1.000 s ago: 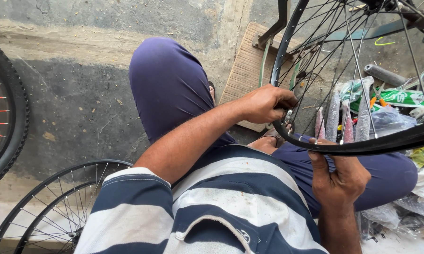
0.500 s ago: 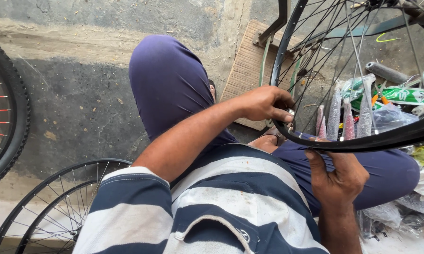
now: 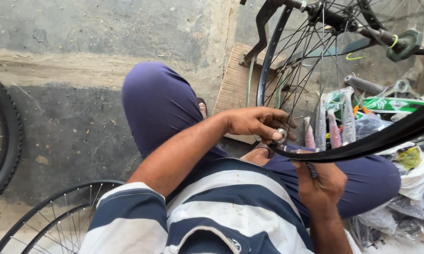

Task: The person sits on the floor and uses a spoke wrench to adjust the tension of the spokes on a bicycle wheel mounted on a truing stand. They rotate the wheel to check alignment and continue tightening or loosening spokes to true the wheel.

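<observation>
Pinching a small metal nipple at the bicycle wheel rim, the left hand has its grip closed on it. Right hand, fingers curled shut, clamps the rim from beneath, right of centre over the lap. Risk: nipple slipping, dropping among bagged clutter right.

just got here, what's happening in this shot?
A person in a striped shirt sits on the ground with a black bicycle wheel over their lap. The left hand pinches a small metal piece at the rim, by the spokes. The right hand grips the rim from below. Bagged parts and a cardboard sheet lie behind the wheel; two more wheels sit off to the left.
</observation>
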